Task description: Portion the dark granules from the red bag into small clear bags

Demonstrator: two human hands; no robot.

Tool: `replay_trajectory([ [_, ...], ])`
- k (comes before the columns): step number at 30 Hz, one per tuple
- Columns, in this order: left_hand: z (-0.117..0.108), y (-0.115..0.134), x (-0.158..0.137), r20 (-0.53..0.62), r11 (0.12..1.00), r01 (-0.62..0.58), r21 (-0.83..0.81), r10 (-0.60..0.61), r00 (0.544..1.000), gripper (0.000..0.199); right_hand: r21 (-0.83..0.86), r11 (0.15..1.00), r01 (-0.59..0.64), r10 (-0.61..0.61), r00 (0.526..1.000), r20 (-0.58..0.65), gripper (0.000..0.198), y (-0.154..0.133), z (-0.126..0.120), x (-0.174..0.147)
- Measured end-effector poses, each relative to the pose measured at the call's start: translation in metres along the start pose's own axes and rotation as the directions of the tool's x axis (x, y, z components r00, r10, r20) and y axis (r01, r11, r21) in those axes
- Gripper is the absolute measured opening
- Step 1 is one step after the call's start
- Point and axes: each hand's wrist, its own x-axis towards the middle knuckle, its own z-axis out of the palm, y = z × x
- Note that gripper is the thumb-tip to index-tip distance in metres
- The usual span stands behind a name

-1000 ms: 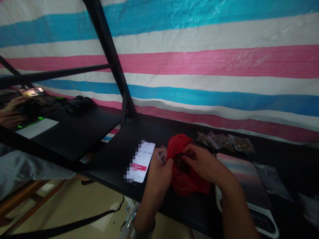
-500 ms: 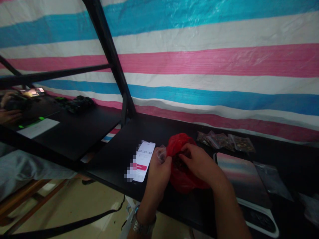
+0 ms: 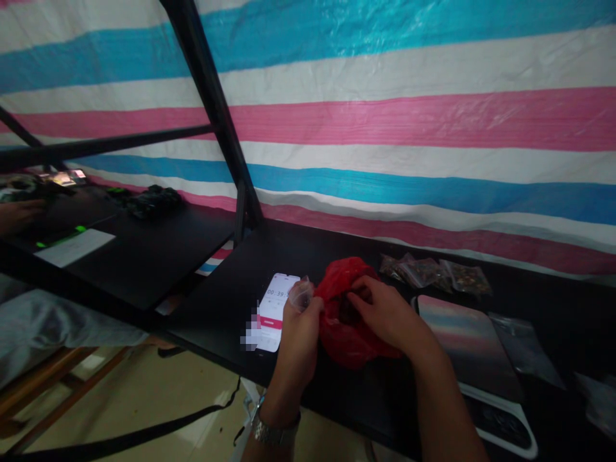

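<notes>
1. Metal links made up the watch on the left wrist; above it the left hand grasped a crumpled, filmy pouch, its thumb at the red bag's rim.
2. Bent fingers of the right hand reached into the red bag; I could not tell whether they gripped anything.
3. Thin, wrinkled plastic formed the red bag, rounded and open-mouthed, on the smooth black table between phone and scale, its contents dark and unclear.
4. Flat and glossy, the phone lay just left; right sat the scale, with a shiny rectangular plate, beside a limp clear sleeve.
5. Lumpy see-through packets of brownish bits lay beyond.
6. Farthest hung creased, striped tarp.
</notes>
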Motion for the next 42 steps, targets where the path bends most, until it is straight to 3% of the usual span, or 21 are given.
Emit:
replay_trajectory([
  [6,0.000,-0.006,0.002,0.025,0.999,0.007,0.044,-0.008,1.000,0.011,0.002,1.000,0.017,-0.017,1.000,0.016,0.012,0.007,-0.005,0.000],
  [11,0.001,-0.009,0.003,0.013,0.970,-0.095,0.224,0.095,0.995,0.012,0.035,0.999,0.034,-0.034,0.999,-0.017,0.017,0.019,-0.011,-0.001],
  [16,-0.005,0.004,-0.004,0.114,0.876,-0.278,0.393,0.254,0.961,0.012,0.126,0.992,0.000,0.006,0.999,-0.047,0.016,0.018,-0.023,-0.006],
  [22,-0.006,0.015,-0.012,0.243,0.759,-0.380,0.529,0.293,0.925,0.010,0.280,0.959,0.052,-0.015,0.991,-0.134,0.022,-0.007,-0.041,-0.021],
  [27,-0.001,0.011,-0.012,0.245,0.780,-0.325,0.535,0.225,0.943,0.005,0.301,0.939,0.166,-0.104,0.972,-0.211,0.025,-0.030,-0.045,-0.035],
  [34,-0.001,0.011,-0.012,0.228,0.810,-0.341,0.477,0.261,0.938,0.008,0.123,0.969,0.215,-0.189,0.963,-0.191,0.018,-0.051,-0.023,-0.035],
  [38,-0.001,0.006,-0.012,0.226,0.853,-0.317,0.414,0.241,0.944,0.014,0.007,0.962,0.273,-0.264,0.938,-0.223,0.029,-0.056,-0.017,-0.033],
  [42,-0.001,0.001,-0.011,0.204,0.907,-0.251,0.337,0.191,0.960,0.018,0.011,0.950,0.313,-0.306,0.933,-0.188,0.036,-0.056,-0.017,-0.031],
])
